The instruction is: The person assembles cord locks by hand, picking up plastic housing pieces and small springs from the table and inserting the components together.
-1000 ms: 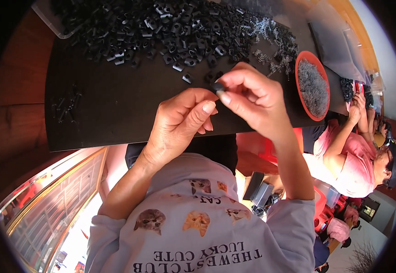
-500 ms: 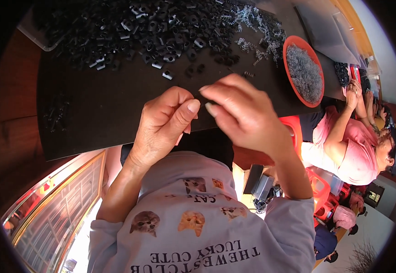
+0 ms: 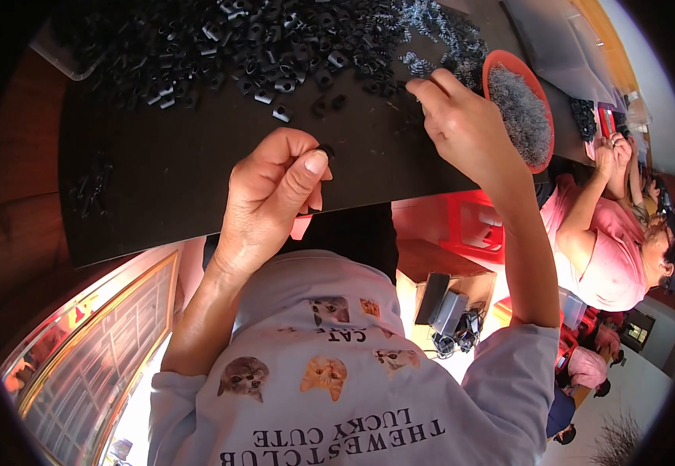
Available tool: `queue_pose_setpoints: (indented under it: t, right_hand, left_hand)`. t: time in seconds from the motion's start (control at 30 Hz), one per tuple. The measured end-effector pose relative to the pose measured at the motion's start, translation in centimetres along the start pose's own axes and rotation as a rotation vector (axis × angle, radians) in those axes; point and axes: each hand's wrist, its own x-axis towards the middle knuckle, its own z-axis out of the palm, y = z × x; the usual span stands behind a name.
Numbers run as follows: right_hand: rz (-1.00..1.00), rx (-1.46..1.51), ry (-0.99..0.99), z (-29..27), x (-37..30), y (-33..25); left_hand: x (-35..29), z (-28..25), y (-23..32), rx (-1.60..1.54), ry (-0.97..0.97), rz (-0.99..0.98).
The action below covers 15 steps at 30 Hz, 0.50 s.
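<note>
Assembly-type sorting work, looks early to mid — the big heap of small black plastic parts (image 3: 229, 46) still covers most of the far edge of the black worktop (image 3: 159, 186), and no finished pile can be made out anywhere on it, so most of the work seems left. The left hand (image 3: 271, 194) is near the middle of the worktop, towards its near edge, fingers curled and thumb pressed to forefinger, clamped on one small black part (image 3: 326, 150) that just peeks out at the fingertips. The right hand (image 3: 461, 124) is well apart from it, reaching to the far right corner, fingertips pinched together at the loose pile of small metal springs (image 3: 438, 39), just beside the red bowl (image 3: 543, 132) heaped with more grey springs; whether it already holds a spring — cannot tell, too small and hidden by the fingers. A few stray black parts (image 3: 279, 114) lie between the heap and the left hand, and a small cluster (image 3: 89, 186) sits near the left edge. Hard to make out: the shape of the held part and what lies under the hands. The heap is cut off by the picture's top rim. A neighbour in a pink top (image 3: 601, 248) works at the right, hands (image 3: 613, 151) together, mostly bent by the fisheye rim.
</note>
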Motion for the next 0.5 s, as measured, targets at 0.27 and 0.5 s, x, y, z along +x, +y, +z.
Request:
queue_pose_setpoints:
  t: [0.27, 0.5]
  right_hand:
    - [0.24, 0.982, 0.067, -1.5, 0.8, -4.1]
    - [0.35, 1.373, -0.147, -1.6, 1.9, -7.1]
  left_hand:
    - [-0.1, -0.2, -0.2, -0.048, -0.019, 0.011]
    - [-0.1, -0.4, -0.4, -0.11, -0.046, 0.032]
